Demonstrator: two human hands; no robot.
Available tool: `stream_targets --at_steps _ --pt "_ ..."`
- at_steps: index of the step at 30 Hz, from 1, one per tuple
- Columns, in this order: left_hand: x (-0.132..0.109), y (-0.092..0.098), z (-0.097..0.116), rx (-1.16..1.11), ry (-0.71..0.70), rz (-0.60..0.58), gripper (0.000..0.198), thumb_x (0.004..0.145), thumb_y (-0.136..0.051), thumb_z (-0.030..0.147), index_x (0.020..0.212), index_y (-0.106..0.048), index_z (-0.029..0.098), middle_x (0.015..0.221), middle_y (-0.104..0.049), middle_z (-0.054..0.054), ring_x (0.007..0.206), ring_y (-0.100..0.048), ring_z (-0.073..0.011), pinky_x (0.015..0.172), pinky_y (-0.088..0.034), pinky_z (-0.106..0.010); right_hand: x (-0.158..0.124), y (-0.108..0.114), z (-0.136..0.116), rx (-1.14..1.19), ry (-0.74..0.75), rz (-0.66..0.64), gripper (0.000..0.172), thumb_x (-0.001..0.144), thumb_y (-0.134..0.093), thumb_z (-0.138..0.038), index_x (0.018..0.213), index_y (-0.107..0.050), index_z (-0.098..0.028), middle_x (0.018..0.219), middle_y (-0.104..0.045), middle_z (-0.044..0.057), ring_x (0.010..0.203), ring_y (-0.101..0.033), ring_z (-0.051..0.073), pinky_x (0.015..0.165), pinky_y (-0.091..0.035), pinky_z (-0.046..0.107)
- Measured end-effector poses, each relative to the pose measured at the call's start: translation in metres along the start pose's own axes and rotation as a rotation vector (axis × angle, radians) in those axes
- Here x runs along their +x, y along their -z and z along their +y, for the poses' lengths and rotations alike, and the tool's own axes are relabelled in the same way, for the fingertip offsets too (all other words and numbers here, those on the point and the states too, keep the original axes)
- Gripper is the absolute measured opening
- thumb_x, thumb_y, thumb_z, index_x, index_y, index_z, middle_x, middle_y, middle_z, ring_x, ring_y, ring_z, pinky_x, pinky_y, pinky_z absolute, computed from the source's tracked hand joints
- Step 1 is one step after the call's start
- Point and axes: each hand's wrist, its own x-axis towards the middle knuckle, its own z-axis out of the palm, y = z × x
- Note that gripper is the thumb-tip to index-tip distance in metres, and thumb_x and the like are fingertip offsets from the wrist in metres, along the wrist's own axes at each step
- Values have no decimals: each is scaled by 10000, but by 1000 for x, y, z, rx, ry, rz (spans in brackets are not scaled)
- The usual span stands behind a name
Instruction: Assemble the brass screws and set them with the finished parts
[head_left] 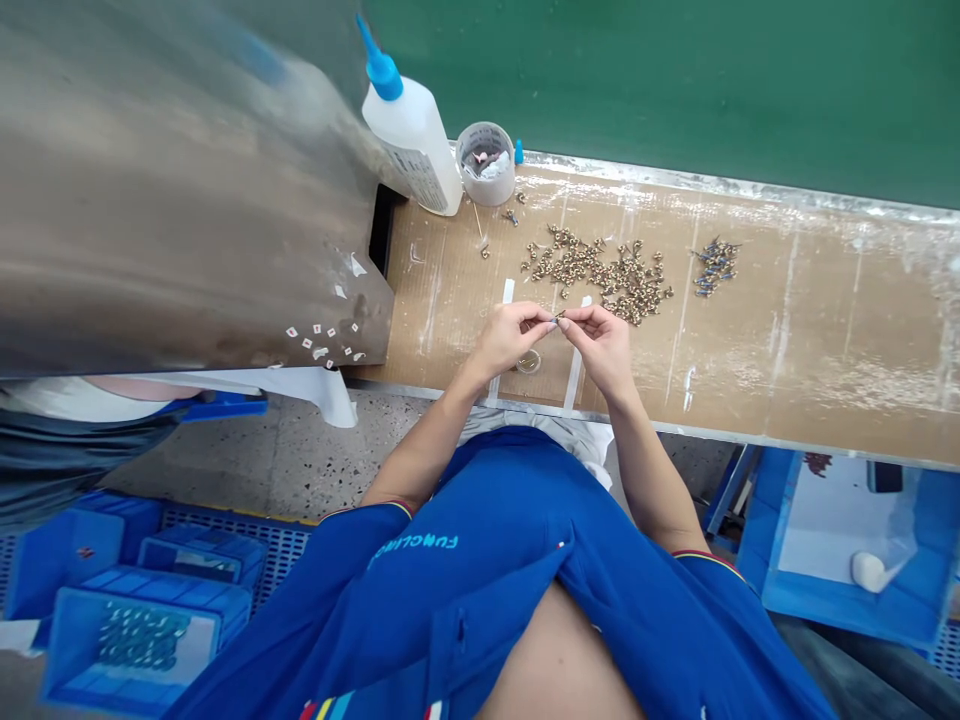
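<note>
Left hand point(510, 340) and right hand point(601, 345) are up together over the workbench point(825, 330), both closed in a tight pinch on a tiny metal piece point(559, 315), and they're meeting right there at the bench's near edge! Big picture now: a green wall point(675, 80) runs along the far side of the bench, a large grey metal panel point(187, 190) looms at its left end, and a blue work shirt point(480, 570) fills the view below its near edge. Down on the floor, off the bench's near left, blue plastic crates point(135, 640) are stacked up, with a blue tray point(847, 600) off the near right. On the bench itself, a white glue bottle point(411, 130) with a blue nozzle stands tilted at the far left, a small plastic cup point(486, 163) just beside it. Mid-bench, a heap of brass fittings point(600, 270) sits just beyond the hands, with a smaller bunch of bluish fittings point(716, 267) to its right. Two strips of white tape point(507, 292) lie under the hands, and a small round dish point(528, 361) sits between them.
</note>
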Motion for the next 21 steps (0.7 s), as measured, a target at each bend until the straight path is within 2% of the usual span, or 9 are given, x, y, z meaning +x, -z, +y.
stream_targets --at_steps 10,15,18,21 --pt "0 1 1 75 -58 -47 155 906 -649 249 797 -719 163 819 -740 -46 775 -649 -167 754 -480 -285 -4 4 -7 -87 34 -46 382 797 -817 -578 843 -722 -212 841 -751 40 786 -710 191 742 -590 344" --pt "3 6 7 172 -121 -104 171 891 -621 231 736 -668 177 752 -686 -34 739 -613 -172 727 -450 -291 -3 9 -13 -74 47 -124 419 776 -820 -628 795 -701 -226 809 -737 27 770 -698 197 737 -591 359" --pt "2 8 12 157 -115 -142 162 869 -614 209 716 -652 172 718 -663 -23 696 -588 -161 692 -428 -284 -4 9 -13 -34 40 -151 446 750 -833 -650 763 -682 -230 785 -719 20 749 -681 189 712 -585 350" --pt "0 6 16 139 -95 -145 169 856 -597 198 695 -642 169 687 -647 -18 665 -560 -151 674 -410 -283 -8 7 -12 -28 40 -125 466 745 -829 -666 740 -662 -231 767 -706 19 733 -666 184 696 -579 344"
